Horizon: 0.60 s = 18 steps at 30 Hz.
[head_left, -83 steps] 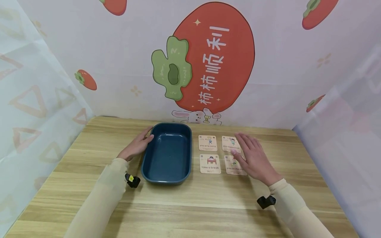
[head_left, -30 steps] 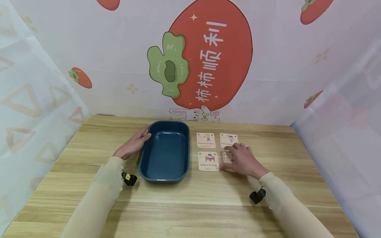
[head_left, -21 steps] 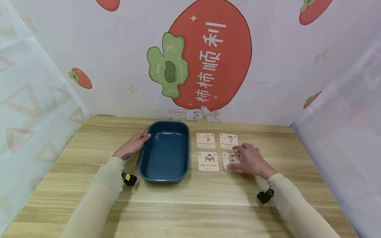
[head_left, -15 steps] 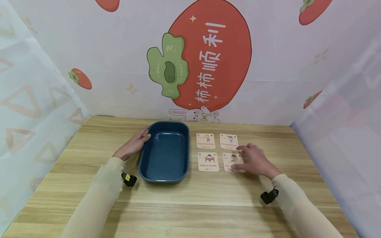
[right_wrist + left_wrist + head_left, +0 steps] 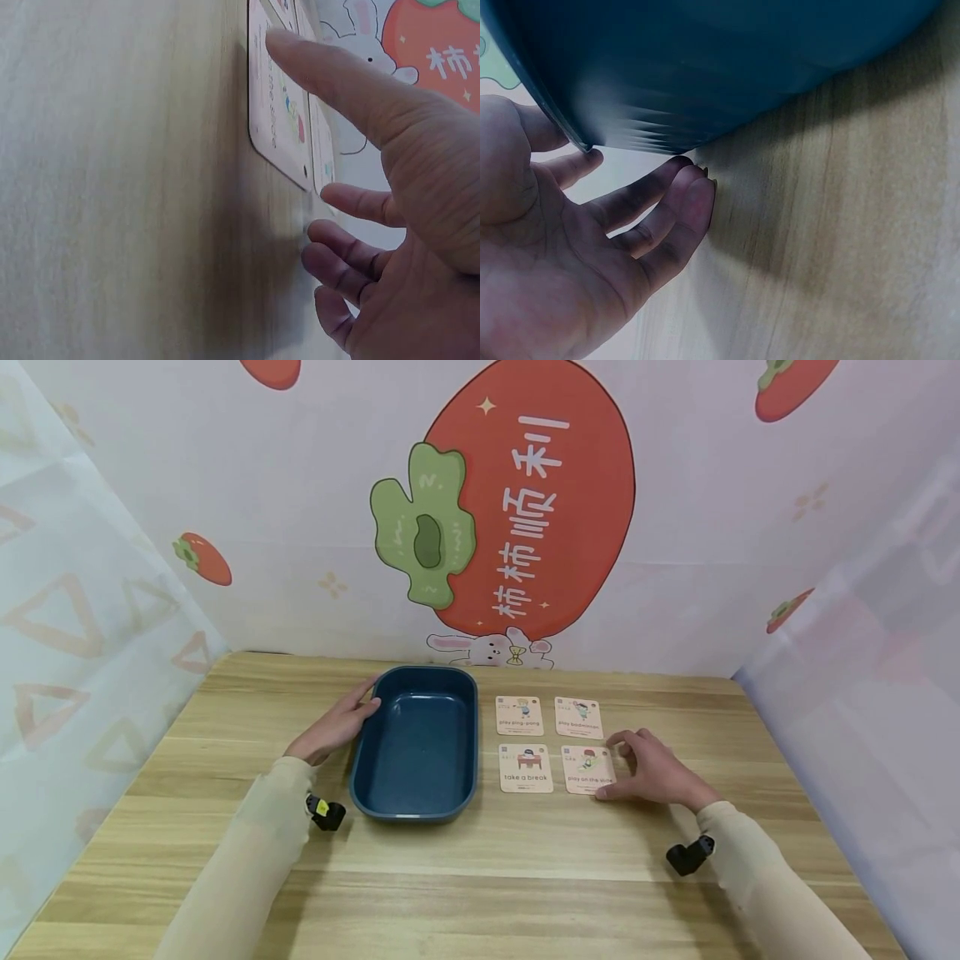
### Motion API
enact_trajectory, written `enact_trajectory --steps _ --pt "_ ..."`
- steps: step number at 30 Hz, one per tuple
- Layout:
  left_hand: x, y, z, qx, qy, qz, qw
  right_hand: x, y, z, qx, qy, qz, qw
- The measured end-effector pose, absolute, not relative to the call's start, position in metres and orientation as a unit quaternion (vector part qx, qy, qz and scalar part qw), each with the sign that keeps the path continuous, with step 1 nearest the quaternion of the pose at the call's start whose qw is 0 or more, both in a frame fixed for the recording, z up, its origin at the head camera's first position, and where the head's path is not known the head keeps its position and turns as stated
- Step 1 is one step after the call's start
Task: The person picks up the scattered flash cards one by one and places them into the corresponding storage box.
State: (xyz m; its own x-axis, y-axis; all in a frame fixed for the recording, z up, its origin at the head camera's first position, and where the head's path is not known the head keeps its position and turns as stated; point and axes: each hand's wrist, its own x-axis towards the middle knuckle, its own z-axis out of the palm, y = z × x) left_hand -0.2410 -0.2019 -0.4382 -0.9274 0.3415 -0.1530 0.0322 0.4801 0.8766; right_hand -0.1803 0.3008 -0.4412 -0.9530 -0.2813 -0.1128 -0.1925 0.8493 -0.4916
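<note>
My left hand (image 5: 333, 727) is at the far left corner of a dark blue rectangular tray (image 5: 414, 817); its thumb hooks over the rim while the other fingers reach along the outer wall, down to the base in the left wrist view. Right of the tray lie picture cards in two rows: play ping-pong (image 5: 519, 716), play badminton (image 5: 578, 717), take a break (image 5: 525, 768) and play on the slide (image 5: 587, 768). My right hand (image 5: 654, 768) hovers beside the slide card, thumb and fingers apart. Its thumb (image 5: 337, 75) overlaps that card in the right wrist view.
Everything rests on a wood-grain table (image 5: 480, 902). A white cloth backdrop (image 5: 300, 485) with a large printed persimmon rises behind it, and patterned cloth walls stand left and right. Each wrist carries a small black camera (image 5: 690, 857).
My right hand has come down from over the right-hand cards to the slide card, then drawn back rightward, uncovering it. My left hand and the tray stay together in place.
</note>
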Motion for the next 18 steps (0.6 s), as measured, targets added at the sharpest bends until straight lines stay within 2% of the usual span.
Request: enact_trajectory --steps 18 --pt "-0.240 -0.203 -0.438 0.108 0.847 0.496 0.156 -0.184 0.309 -0.453 -0.125 0.944 -0.287 0.106"
